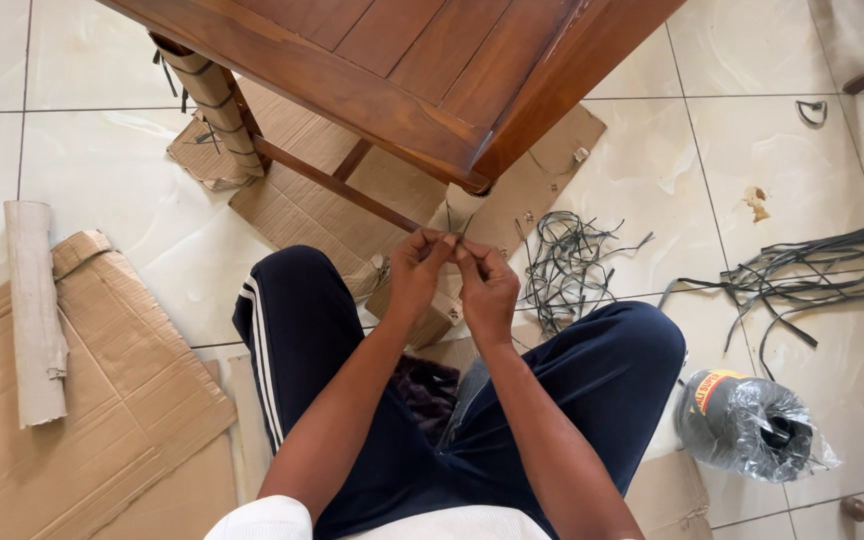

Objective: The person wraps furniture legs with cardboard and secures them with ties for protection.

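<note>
Quickly, going left to right: a rolled cardboard tube (34, 310) is lying on flattened cardboard sheets (102, 400) on the tiled floor (122, 180) at far left, long axis running roughly top to bottom of the view. Next, a cardboard-wrapped chair leg (210, 100) is standing upper left, bound with dark strap, under the wooden chair seat (402, 70) that is filling the top centre. At centre the person is sitting on the floor in dark trousers (302, 330), knees apart, both forearms reaching forward. The left hand (416, 276) and right hand (487, 290) are meeting thumb-side to thumb-side, fingertips pinched together on a thin dark strap (455, 240) at the wrapped corner leg (457, 215) directly beneath the seat's front corner. That strap is sitting straight ahead of the hands, between the fingertips, its short visible length running nearly upright toward the seat; both hands are about equally near, touching it. It is looking thin, flat and dark grey; whether it is knotted I cannot tell. Right of the hands, a tangle of cut strap pieces (567, 265) is lying on cardboard, close by. Further right, a longer bundle of straps (812, 265) is trailing off to the frame edge. Lower right, a plastic-wrapped strap roll (752, 425) is resting beside the right knee.
</note>
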